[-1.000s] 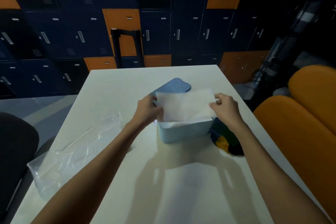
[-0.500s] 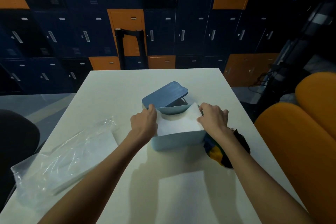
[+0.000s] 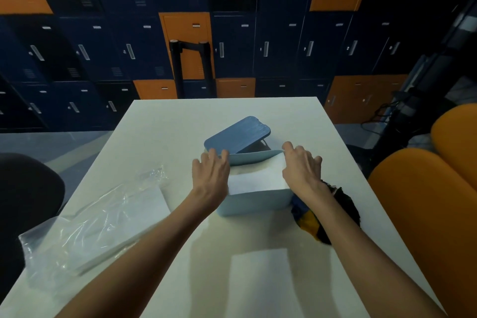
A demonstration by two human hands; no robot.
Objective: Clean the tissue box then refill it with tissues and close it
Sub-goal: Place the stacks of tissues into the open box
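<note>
Head view. A light blue tissue box (image 3: 254,201) stands open near the middle of a white table (image 3: 180,124), with a white stack of tissues (image 3: 255,178) lying inside it. The left hand (image 3: 211,175) rests palm down over the box's left end, fingers spread and loosely curled over the far left corner; it covers that end of the tissues, and whether the fingertips pinch anything cannot be told. The right hand (image 3: 300,168) lies likewise over the right end, fingers fanned and open, fingertips at the far right corner of the box; the contact beneath the palm is hidden.

Behind the box, a darker blue lid (image 3: 236,134) sits tilted, its near edge hidden by the box's far wall and the left fingers, so what it leans on is unclear. Just right of the box, partly under the right forearm, lies a dark cloth (image 3: 322,219) with blue and yellow patches; its shape is hard to make out.

At the table's near left lies a clear plastic bag (image 3: 85,230), crumpled, with flat white sheets inside. Orange seats (image 3: 426,201) are cut off at the right edge. Navy and orange lockers (image 3: 232,33) fill the dim background.
</note>
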